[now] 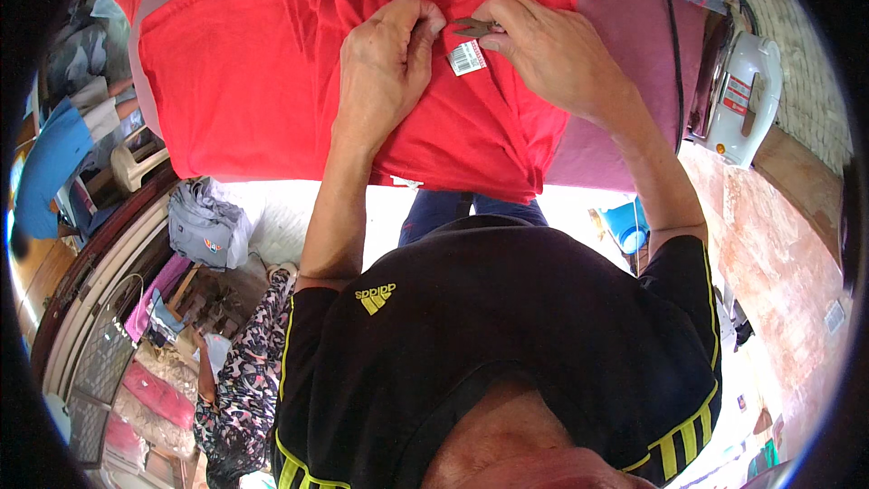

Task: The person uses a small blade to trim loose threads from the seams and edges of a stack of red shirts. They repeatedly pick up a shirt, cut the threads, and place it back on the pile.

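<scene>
Pinched by the left hand (pixel 385 59), red folded cloth (pixel 262 72); its small white paper tag (pixel 467 57) lies just beside the right hand (pixel 543 50), which apparently grips small metal snips (pixel 472 28).

Tabletop (pixel 625 27) has a mauve-pink padded cover. Red cloth (pixel 253 72) lies spread on it, overhanging the near edge. White iron (pixel 742 95) sits at the right end, cord (pixel 674 36) trailing across the cover.

A pink padded table (pixel 634 27) fills the top; a reddish floor (pixel 778 254) lies right – bright daylight below, and perhaps a wooden door frame (pixel 100 244) left.
</scene>
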The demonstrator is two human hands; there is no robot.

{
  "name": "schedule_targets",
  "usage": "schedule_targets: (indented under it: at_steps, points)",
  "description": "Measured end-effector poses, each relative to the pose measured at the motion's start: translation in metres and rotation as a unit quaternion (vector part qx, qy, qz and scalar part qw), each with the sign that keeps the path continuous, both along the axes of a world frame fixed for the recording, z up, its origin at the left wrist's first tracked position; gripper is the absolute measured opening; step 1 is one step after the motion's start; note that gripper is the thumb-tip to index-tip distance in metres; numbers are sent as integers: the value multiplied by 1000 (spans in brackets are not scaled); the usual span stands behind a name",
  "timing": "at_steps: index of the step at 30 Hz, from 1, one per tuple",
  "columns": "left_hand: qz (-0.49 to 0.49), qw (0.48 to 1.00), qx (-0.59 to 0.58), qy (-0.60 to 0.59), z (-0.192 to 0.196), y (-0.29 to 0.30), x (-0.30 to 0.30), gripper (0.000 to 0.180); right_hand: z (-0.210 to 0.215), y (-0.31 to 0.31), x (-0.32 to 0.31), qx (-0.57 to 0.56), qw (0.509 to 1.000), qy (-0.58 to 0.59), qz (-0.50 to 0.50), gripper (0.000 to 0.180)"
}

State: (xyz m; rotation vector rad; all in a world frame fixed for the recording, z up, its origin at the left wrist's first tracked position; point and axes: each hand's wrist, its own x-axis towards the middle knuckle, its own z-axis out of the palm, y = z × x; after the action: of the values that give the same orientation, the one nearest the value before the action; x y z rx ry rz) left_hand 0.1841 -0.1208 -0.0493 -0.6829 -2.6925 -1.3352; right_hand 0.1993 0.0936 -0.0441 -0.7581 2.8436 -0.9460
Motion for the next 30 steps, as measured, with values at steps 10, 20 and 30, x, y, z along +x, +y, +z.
schedule_targets:
  at_steps: [10,20,30]
  points:
    - [-1,999,45,-23,-7,-4,2,5,-5,-9,-2,28,1000,10,-4,23]
    - [-209,876,33,-433,55,-115,59,31,-5,18,1,-145,989,-20,25,32]
    - [-40,997,-16,57,17,-18,17,14,-10,22,-9,-106,993,34,28,32]
